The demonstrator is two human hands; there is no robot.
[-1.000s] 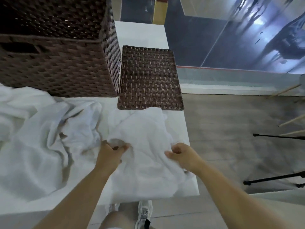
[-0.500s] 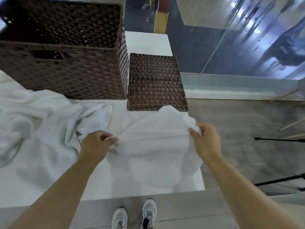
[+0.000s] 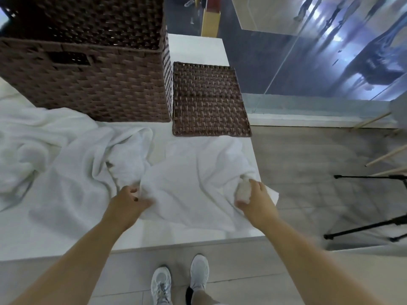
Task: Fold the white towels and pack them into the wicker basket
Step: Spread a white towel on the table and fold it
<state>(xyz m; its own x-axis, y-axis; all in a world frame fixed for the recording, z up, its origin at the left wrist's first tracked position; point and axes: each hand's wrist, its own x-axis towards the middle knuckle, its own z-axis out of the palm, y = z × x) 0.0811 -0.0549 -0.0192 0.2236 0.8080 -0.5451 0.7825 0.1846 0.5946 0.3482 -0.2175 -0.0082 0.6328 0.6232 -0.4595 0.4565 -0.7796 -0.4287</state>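
A small white towel (image 3: 198,179) lies wrinkled on the white table (image 3: 189,238) near its right front corner. My left hand (image 3: 127,203) grips the towel's left edge. My right hand (image 3: 253,197) holds a bunched corner of it at the table's right edge. To the left lies a larger crumpled white towel (image 3: 66,159). The dark brown wicker basket (image 3: 88,80) stands open at the back left, and nothing shows inside its dark interior.
A flat wicker lid (image 3: 209,100) lies on the table right of the basket, just beyond the small towel. Right of the table are tiled floor, black tripod legs (image 3: 363,227) and a glass wall (image 3: 330,51). My white shoes (image 3: 180,280) stand below the table's front edge.
The small towel was lifted and spread between both hands, then brought down; it now lies flatter on the table. Both hands moved apart and nearer the front edge.
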